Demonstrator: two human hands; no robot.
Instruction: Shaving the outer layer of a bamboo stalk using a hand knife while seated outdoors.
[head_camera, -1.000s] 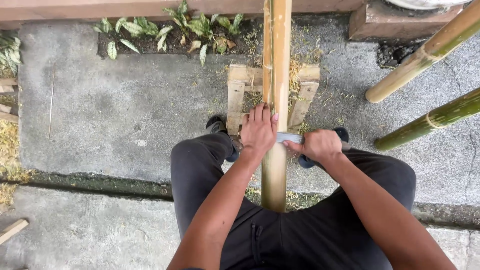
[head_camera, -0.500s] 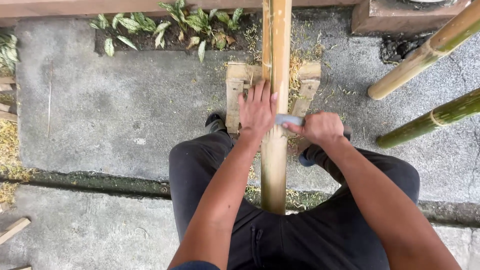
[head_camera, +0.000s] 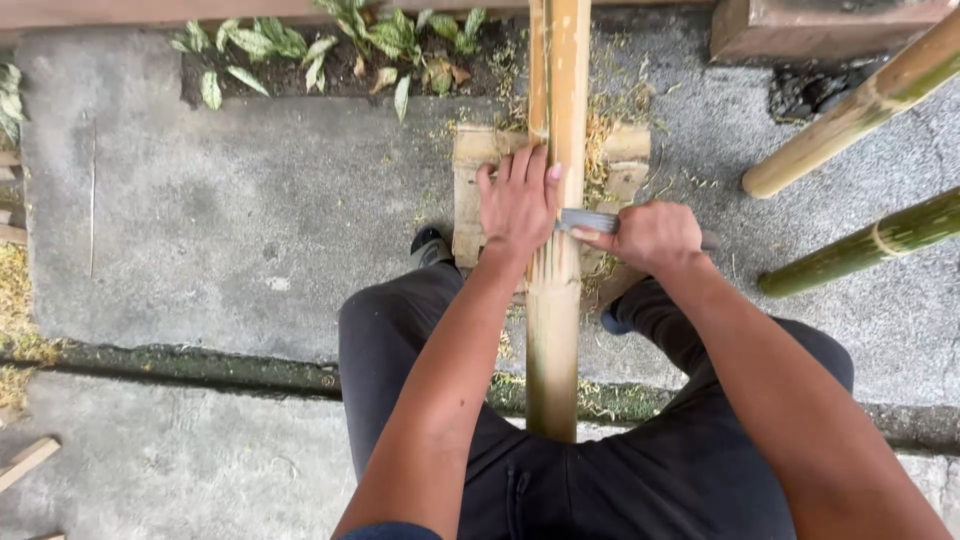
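The left hand (head_camera: 518, 205) lies flat, fingers spread, against the left side of one bamboo pole (head_camera: 556, 300), whose long axis runs straight away from the person over one wooden block (head_camera: 480, 150) on the concrete floor (head_camera: 250, 230). Just right, the right hand (head_camera: 650, 235) is closed around one grey blade (head_camera: 588, 220), laid crosswise touching the pole. Two more bamboo poles (head_camera: 860, 105) slant at the far right.

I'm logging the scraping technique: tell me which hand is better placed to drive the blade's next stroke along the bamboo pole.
Probably the right hand: it grips the blade, which lies across the bamboo pole. The left hand lies flat on the pole beside the blade, placed to steady it.
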